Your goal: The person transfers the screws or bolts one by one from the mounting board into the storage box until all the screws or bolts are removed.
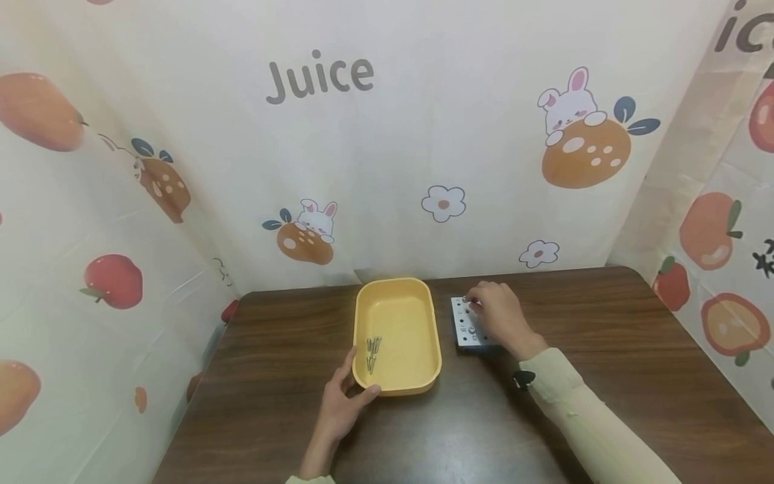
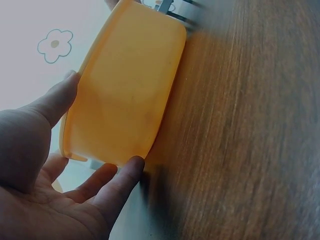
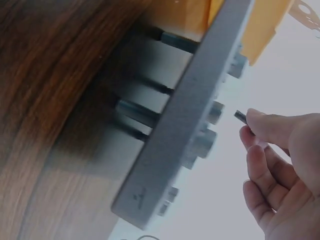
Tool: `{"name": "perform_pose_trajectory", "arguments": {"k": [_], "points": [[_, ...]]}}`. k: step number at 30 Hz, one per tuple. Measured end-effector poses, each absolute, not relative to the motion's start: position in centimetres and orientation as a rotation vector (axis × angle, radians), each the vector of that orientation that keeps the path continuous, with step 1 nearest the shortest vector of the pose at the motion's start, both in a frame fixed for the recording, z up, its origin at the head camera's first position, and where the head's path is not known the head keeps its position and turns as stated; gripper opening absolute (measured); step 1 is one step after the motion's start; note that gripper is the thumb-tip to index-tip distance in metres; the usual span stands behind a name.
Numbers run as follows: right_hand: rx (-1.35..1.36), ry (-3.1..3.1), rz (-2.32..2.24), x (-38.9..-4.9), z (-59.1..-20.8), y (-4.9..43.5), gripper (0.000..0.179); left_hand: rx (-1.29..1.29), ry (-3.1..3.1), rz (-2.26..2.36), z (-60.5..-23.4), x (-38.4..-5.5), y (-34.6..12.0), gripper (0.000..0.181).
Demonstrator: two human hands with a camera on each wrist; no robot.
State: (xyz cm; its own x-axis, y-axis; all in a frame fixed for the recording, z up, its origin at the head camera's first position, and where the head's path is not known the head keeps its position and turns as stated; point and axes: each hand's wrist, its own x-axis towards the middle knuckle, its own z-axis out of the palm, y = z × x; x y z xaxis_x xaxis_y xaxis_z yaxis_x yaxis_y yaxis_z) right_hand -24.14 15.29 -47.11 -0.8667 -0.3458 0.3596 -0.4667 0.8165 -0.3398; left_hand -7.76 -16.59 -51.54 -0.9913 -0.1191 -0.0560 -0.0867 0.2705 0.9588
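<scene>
My left hand (image 1: 340, 402) grips the near left corner of a yellow plastic tray (image 1: 405, 323), thumb at the near rim and fingers along the side. Several thin metal screws (image 1: 372, 355) lie in the tray's left part. To its right, a silver metal plate with rows of holes (image 1: 462, 325) stands on short legs (image 3: 137, 114), with bolt heads (image 3: 204, 142) jutting from its top. Over the far part of that plate, my right hand (image 1: 500, 314) pinches a small screw (image 3: 240, 117) between thumb and index finger. Its threaded tip points at the plate, apart from it.
Both things stand on a dark wood-grain table (image 1: 290, 336), toward its back edge. A pale curtain (image 1: 399, 134) printed with fruit and rabbits hangs behind and along both sides. A dark wrist device (image 1: 524, 378) sits at the right sleeve's cuff.
</scene>
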Motion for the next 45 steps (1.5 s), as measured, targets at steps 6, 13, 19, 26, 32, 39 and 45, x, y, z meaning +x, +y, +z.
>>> {"name": "perform_pose_trajectory", "arguments": {"k": [6,13,19,26,32,39,45], "points": [[0.598,-2.721,0.629,-23.5,-46.4,15.3,0.012,0.202,-2.471,-1.878,-51.5,-7.8,-16.5,0.094],[0.582,-2.706,0.697,-22.6,-45.3,14.8,0.010,0.188,-2.484,-1.866,-51.2,-7.8,-16.4,0.094],[0.640,-2.642,0.706,-22.2,-44.3,14.0,0.008,0.188,-2.491,-1.861,-51.2,-7.7,-16.4,0.094],[0.680,-2.614,0.731,-21.5,-43.1,13.0,0.008,0.201,-2.485,-1.865,-51.2,-7.8,-16.4,0.094],[0.736,-2.572,0.746,-21.1,-42.4,11.9,0.008,0.201,-2.477,-1.871,-51.1,-7.8,-16.3,0.095],[0.748,-2.596,0.777,-20.7,-41.9,10.7,0.009,0.187,-2.467,-1.873,-51.3,-7.8,-16.3,0.094],[0.781,-2.579,0.755,-20.5,-41.9,9.8,0.008,0.176,-2.467,-1.872,-51.4,-7.7,-16.3,0.094]]}}
